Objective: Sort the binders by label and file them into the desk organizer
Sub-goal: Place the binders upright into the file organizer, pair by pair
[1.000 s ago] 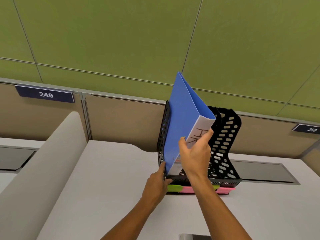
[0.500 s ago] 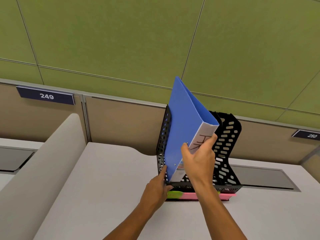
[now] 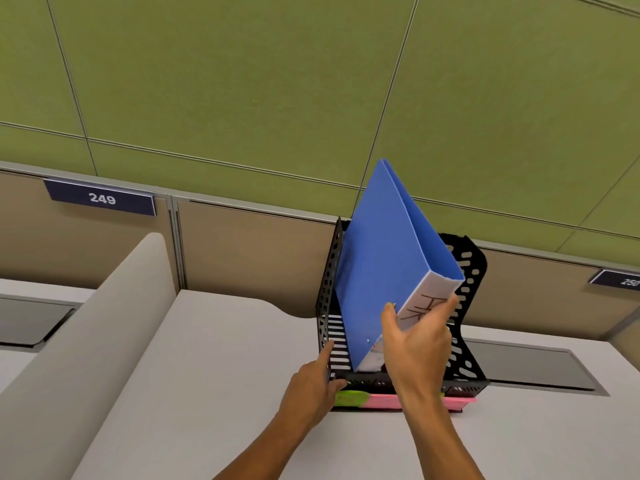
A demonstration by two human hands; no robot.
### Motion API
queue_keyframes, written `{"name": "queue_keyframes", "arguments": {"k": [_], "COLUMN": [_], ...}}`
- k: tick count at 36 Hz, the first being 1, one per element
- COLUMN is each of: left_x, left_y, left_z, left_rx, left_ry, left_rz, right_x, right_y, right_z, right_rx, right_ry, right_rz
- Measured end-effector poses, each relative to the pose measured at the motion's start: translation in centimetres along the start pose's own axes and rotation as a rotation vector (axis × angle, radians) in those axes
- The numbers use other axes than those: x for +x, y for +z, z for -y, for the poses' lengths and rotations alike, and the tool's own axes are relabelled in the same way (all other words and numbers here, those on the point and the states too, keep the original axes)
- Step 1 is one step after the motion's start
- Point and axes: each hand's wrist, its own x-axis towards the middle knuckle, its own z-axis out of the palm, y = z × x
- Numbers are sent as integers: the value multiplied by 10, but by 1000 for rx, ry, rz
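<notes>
While the blue binder (image 3: 377,271) is tilted into the black desk organizer (image 3: 465,306), its lower corner is set down in the leftmost compartment and its top leans away toward the green wall panels (image 3: 242,81). The binder's white spine, marked with handwritten letters, is grasped by the right hand (image 3: 415,344), thumb on the blue cover and fingers across the label. The organizer's left front corner is gripped by the left hand (image 3: 311,386), and a pink folder (image 3: 415,401) with a green tab is seen beneath the organizer on the grey desk (image 3: 207,375).
</notes>
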Motion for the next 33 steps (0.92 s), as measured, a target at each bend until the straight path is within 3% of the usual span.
{"name": "queue_keyframes", "arguments": {"k": [5, 12, 21, 33], "left_x": [2, 3, -1, -3], "left_y": [-1, -1, 4, 3], "left_z": [-1, -3, -16, -8], "left_rx": [-21, -93, -197, -374], "left_ry": [-14, 28, -47, -64], "left_rz": [-7, -10, -166, 5], "right_x": [5, 11, 25, 18], "right_y": [-11, -22, -16, 2], "right_z": [9, 7, 22, 19], "right_rx": [-83, -39, -18, -51], "right_ry": [-85, -3, -67, -61], "right_rz": [-59, -40, -13, 128]}}
